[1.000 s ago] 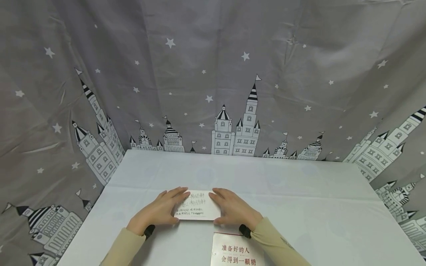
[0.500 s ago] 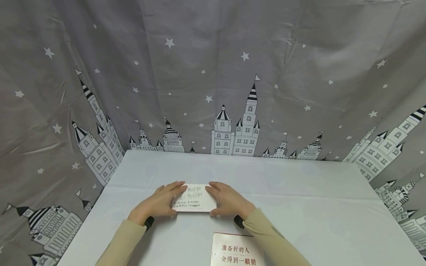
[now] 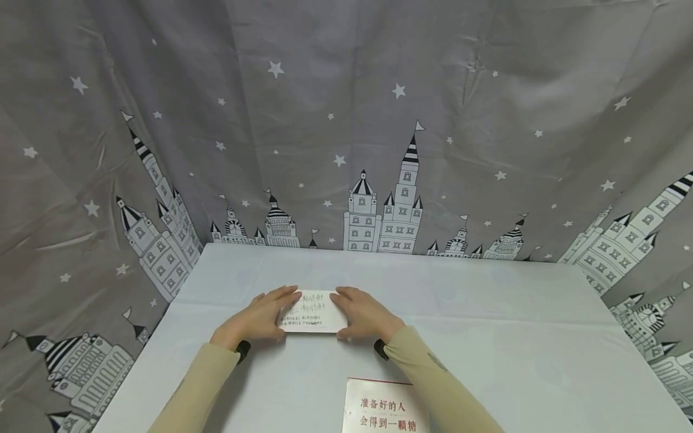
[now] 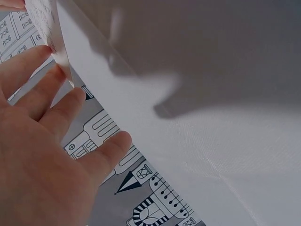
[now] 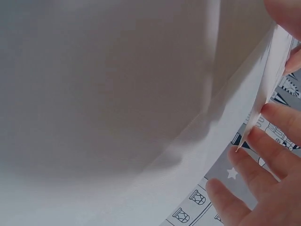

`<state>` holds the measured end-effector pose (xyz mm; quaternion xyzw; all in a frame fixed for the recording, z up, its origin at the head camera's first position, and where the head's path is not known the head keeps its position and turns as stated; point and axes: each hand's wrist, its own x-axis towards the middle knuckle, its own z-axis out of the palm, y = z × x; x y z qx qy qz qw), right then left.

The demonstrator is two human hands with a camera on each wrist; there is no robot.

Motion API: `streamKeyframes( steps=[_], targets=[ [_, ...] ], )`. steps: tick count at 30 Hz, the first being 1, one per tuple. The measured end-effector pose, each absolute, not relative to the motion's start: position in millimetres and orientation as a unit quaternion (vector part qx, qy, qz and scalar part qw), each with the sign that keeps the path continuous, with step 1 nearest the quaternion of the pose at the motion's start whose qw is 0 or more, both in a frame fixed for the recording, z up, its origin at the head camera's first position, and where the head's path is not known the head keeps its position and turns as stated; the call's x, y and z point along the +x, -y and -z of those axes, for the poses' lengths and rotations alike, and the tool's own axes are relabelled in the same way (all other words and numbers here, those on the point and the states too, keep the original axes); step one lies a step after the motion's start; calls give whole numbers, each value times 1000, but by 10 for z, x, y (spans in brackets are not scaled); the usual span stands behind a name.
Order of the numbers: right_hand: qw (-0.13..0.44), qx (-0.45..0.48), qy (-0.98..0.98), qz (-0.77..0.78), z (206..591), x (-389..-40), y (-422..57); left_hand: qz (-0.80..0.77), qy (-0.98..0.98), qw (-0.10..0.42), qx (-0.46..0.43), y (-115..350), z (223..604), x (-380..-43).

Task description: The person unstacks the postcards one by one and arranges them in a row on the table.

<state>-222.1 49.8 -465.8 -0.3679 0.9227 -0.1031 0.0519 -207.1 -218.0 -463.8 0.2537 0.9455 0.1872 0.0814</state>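
Note:
A white card (image 3: 314,311) with black handwriting-like lines is held level between both hands in the head view, its near edge facing me. At its left end my left hand (image 3: 258,317) grips it, thumb at the near corner and fingers along the side. The other end is gripped the same way by my right hand (image 3: 367,315). Both wrist views show the thin card edge-on, apart from the white table, with shadows below; fingertips (image 5: 254,134) touch its edge. The little finger of each hand stands away from it.
A cream booklet or card (image 3: 383,408) with red Chinese characters and a red top edge lies on the white tabletop (image 3: 514,343), close to the right forearm. Behind and beside the table hangs a grey curtain (image 3: 303,150) printed with castles and stars.
Both hands have moved the white card away from me and slightly to the left, farther from the red-lettered one. Their grip looks the same, and the red-lettered item has stayed put.

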Motion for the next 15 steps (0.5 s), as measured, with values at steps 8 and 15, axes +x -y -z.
streamKeyframes(
  steps=[8, 15],
  targets=[
    [60, -362, -924, 104, 4655, -2333, -423, -193, -945, 92, 246, 2207, 4629, -2185],
    [72, -350, -929, 100, 4664, -2423, -379, -196, -945, 100, 243, 2211, 4623, -2292]
  ],
)
